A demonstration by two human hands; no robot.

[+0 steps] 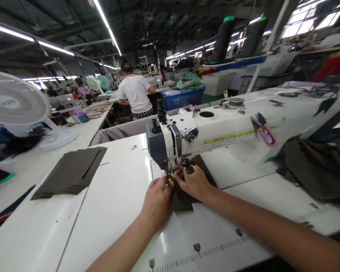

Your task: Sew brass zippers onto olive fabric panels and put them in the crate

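Observation:
A dark olive fabric piece (183, 202) lies under the needle area of a white sewing machine (226, 124). My left hand (158, 198) is at its left edge, just in front of the presser foot, with fingertips pinched together on the cloth. From the right, my right hand (195, 182) reaches over the same piece, with thumb and fingers closed on it beside the foot. A black patch sits on the back of a finger of that hand. The fingertips of both hands nearly meet, and what lies exactly between them is partly hidden.
A stack of dark olive panels (70, 172) lies left on the table (107, 223). Pink thread snips (268, 134) rest against the machine arm. Dark cloth (314, 170) is heaped at right. A white fan (14, 98) stands at left. Beyond are a person (136, 92) and a blue crate (183, 99).

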